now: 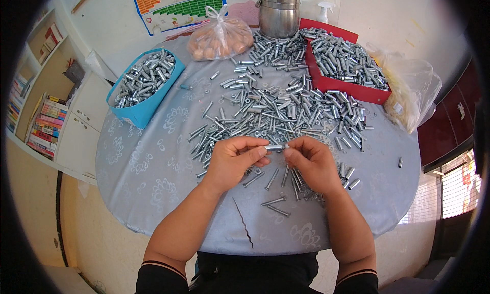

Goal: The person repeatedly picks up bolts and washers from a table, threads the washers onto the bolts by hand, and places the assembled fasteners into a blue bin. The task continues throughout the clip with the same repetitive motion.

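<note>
Between both hands, over the near side of the table, is a metal sleeve anchor bolt (274, 147), lying roughly level. My left hand (239, 158) pinches its left end between thumb and fingers. At the other end, my right hand (310, 160) has its fingertips closed on the bolt; a small part there is mostly hidden by the fingers. Just beyond the hands spreads a heap of loose bolts, sleeves, nuts and washers (275, 113). Several long bolts (273, 201) lie on the cloth nearer to me, below the hands.
A blue bin (141, 119) of assembled anchors stands at left, a red box (352, 93) of metal sleeves at back right. Behind are a tied bag of eggs (220, 41), a steel pot (279, 16) and a clear plastic bag (411, 95). A thin wavy strip (243, 222) lies in front.
</note>
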`<state>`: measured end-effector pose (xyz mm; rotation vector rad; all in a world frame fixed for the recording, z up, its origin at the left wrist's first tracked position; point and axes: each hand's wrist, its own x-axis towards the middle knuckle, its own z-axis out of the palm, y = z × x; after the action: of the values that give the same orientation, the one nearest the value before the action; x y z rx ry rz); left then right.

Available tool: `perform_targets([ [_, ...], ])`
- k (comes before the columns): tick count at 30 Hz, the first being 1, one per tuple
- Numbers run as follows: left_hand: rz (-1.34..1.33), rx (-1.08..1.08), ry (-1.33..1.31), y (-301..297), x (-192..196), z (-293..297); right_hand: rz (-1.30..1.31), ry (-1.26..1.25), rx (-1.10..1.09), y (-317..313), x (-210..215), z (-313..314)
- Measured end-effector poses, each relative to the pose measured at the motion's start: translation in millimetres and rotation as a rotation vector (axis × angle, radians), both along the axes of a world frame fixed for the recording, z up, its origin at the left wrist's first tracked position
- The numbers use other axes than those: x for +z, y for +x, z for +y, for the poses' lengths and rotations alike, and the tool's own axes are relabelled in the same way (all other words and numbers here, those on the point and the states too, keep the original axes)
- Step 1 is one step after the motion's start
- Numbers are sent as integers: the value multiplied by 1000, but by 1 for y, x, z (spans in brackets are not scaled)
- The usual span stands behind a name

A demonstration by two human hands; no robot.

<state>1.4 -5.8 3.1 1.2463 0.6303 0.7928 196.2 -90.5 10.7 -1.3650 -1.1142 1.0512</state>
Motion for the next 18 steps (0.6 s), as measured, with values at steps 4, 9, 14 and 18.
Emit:
perform_targets([
  [4, 1, -1, 5, 1, 2, 0, 79, -52, -4, 4, -1, 0],
  [9, 0, 0, 2, 0, 1, 0, -23, -11, 3, 1, 0, 1],
  [14, 2, -9, -3, 1, 1, 0, 36, 59, -16, 0, -5, 1],
  [18, 16, -5, -9, 0, 1, 0, 12, -55, 0, 4, -2, 0],
])
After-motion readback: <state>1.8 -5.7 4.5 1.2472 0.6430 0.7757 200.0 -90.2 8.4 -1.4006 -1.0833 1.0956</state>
